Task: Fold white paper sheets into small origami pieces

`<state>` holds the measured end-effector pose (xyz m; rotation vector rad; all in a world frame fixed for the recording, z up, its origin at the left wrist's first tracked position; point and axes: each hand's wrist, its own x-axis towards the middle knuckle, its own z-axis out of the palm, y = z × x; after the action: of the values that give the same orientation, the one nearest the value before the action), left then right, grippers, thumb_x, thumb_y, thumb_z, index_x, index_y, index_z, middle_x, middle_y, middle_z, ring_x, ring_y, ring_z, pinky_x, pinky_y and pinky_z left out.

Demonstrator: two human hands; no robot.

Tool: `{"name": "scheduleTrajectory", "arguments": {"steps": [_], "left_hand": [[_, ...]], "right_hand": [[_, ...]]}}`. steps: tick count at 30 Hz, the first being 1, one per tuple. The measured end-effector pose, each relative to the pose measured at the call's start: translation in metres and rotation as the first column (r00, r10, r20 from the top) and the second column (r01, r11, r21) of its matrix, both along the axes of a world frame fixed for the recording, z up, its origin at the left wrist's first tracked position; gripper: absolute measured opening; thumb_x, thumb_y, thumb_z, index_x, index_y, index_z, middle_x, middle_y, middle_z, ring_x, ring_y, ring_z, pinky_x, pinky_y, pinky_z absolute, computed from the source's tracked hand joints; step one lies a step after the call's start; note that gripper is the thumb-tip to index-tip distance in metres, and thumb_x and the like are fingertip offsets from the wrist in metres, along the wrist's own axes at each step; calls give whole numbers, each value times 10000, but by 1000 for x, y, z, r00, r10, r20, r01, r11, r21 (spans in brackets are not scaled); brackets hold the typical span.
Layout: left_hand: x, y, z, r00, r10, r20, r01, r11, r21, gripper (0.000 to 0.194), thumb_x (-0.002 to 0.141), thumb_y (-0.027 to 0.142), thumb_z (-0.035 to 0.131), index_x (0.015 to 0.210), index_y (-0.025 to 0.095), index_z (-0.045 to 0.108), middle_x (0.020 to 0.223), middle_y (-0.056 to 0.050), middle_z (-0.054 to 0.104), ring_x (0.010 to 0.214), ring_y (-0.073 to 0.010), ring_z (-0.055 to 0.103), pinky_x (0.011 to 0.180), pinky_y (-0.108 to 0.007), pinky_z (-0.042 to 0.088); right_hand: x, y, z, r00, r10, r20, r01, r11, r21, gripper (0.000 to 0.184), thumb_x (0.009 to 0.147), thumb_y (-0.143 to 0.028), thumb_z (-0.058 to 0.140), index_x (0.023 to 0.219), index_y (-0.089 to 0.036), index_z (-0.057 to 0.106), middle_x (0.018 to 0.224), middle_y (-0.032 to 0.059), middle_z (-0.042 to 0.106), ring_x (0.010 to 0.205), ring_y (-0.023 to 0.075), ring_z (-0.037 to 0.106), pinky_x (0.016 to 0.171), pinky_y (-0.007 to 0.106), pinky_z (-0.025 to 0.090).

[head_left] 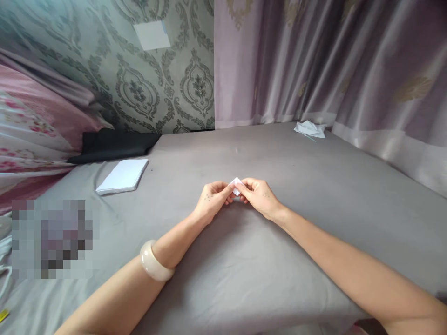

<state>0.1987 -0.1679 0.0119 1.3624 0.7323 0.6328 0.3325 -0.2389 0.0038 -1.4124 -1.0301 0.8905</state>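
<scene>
A small folded piece of white paper (237,181), diamond-shaped from above, is pinched between both hands near the middle of the view. My left hand (213,199) grips its left side, thumb on top and fingers curled beneath. On the other side my right hand (260,196) holds it the same way, the thumb pressed on the near face. Both thumbs almost meet over the paper, and its underside is hidden by the fingers. A pale bangle (153,263) circles my left forearm.
Grey cloth (279,274) covers the surface below. A stack of white paper (124,175) lies to the left, by a folded black cloth (115,145). Crumpled white papers (310,129) rest at the far right, near the curtain (272,60). A white sheet (152,36) is on the patterned wall.
</scene>
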Motion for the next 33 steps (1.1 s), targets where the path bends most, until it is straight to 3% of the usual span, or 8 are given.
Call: {"name": "scheduleTrajectory", "arguments": {"steps": [5, 13, 18, 22, 25, 29, 31, 33], "left_hand": [[0, -1, 1, 998, 49, 29, -46, 995, -83, 314, 739, 410, 714, 804, 116, 628, 686, -24, 614, 561, -81, 535, 507, -202, 422], [4, 1, -3, 981, 83, 174, -89, 996, 29, 229, 729, 245, 688, 904, 173, 560, 565, 58, 546, 488, -55, 472, 463, -165, 326], [-3, -3, 2, 1000, 0, 29, -3, 996, 92, 172, 788, 272, 612, 883, 129, 627, 620, 17, 586, 501, -57, 465, 500, -185, 372], [-9, -2, 3, 993, -110, -33, 114, 980, 162, 268, 753, 225, 633, 997, 119, 662, 825, -52, 676, 671, -98, 559, 628, -214, 449], [-10, 0, -1, 994, -67, -91, 89, 962, 260, 288, 777, 308, 632, 1002, 136, 683, 733, -23, 640, 610, -99, 514, 573, -215, 408], [-12, 5, -5, 980, 77, -186, 17, 889, 458, 276, 787, 426, 636, 857, 176, 731, 667, 0, 546, 597, -103, 464, 566, -224, 370], [-13, 6, -5, 968, 143, -209, -10, 847, 532, 276, 777, 447, 647, 811, 189, 738, 743, -15, 554, 640, -111, 486, 604, -231, 388], [-12, 8, -6, 965, 152, -214, -5, 825, 565, 270, 786, 440, 640, 802, 187, 734, 801, -29, 576, 667, -117, 505, 623, -234, 395]], "right_hand": [[-1, 1, 4, 1000, 2, 23, -2, 1000, 6, 342, 771, -506, 641, 748, -165, 655, 679, 8, 644, 554, 95, 525, 558, 242, 438], [-8, 1, 9, 976, 67, -205, -81, 995, -61, 239, 722, -342, 745, 813, -149, 637, 703, -4, 637, 541, 61, 506, 519, 194, 429], [0, 0, 9, 963, -37, -268, -9, 986, -169, 307, 755, -245, 731, 1003, -193, 557, 651, -32, 636, 492, 62, 506, 465, 170, 421], [6, -2, 11, 926, -40, -376, -47, 974, -220, 101, 797, -213, 677, 858, -180, 603, 674, -9, 644, 493, 52, 513, 462, 155, 439], [7, -5, 16, 905, -29, -424, -77, 970, -230, 49, 814, -199, 630, 845, -161, 638, 775, 39, 679, 531, 64, 543, 485, 176, 466], [8, -8, 19, 974, 64, -215, -111, 971, -211, 145, 791, -272, 646, 888, -166, 671, 754, 30, 662, 511, 70, 494, 456, 192, 408], [9, -8, 15, 997, 67, 48, -59, 987, -148, 199, 796, -359, 639, 878, -186, 693, 751, 22, 658, 543, 86, 499, 511, 218, 425], [10, -7, 10, 945, -13, 326, 25, 999, -34, 220, 799, -400, 626, 856, -209, 719, 830, 31, 671, 595, 103, 521, 611, 258, 461]]}}
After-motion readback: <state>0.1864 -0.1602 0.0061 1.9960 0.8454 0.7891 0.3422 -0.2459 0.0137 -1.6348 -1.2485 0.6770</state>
